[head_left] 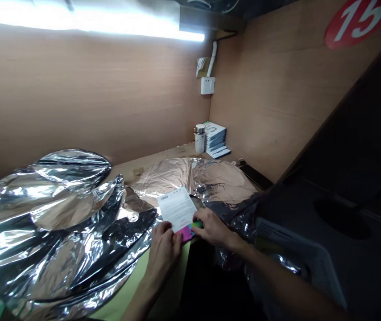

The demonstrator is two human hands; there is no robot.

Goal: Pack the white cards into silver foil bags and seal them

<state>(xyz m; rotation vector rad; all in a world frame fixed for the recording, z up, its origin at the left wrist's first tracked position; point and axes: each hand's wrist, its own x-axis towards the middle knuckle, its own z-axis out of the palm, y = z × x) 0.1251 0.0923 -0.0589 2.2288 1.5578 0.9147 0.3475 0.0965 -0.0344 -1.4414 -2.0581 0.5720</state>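
Observation:
A white printed sheet (177, 208) with a barcode and lines of text lies tilted over shiny foil. My left hand (164, 244) has its fingers curled at the sheet's lower left edge, the thumb on a bright pink piece (186, 233) along the bottom. On the other side, my right hand (213, 227) closes thumb and fingers around a small green and yellow object (196, 224), mostly covered by the fingers. Whether the pink piece joins the sheet, I cannot tell. Crinkled silver foil (222, 178) spreads behind both hands.
Large shiny foil shapes (66, 214) cover the left side. A white bottle with a metal lid (200, 139) stands beside stacked booklets (215, 138) in the back corner. A grey plastic basket (297, 249) is at lower right. Yellow-green paper (123, 285) lies by my left forearm.

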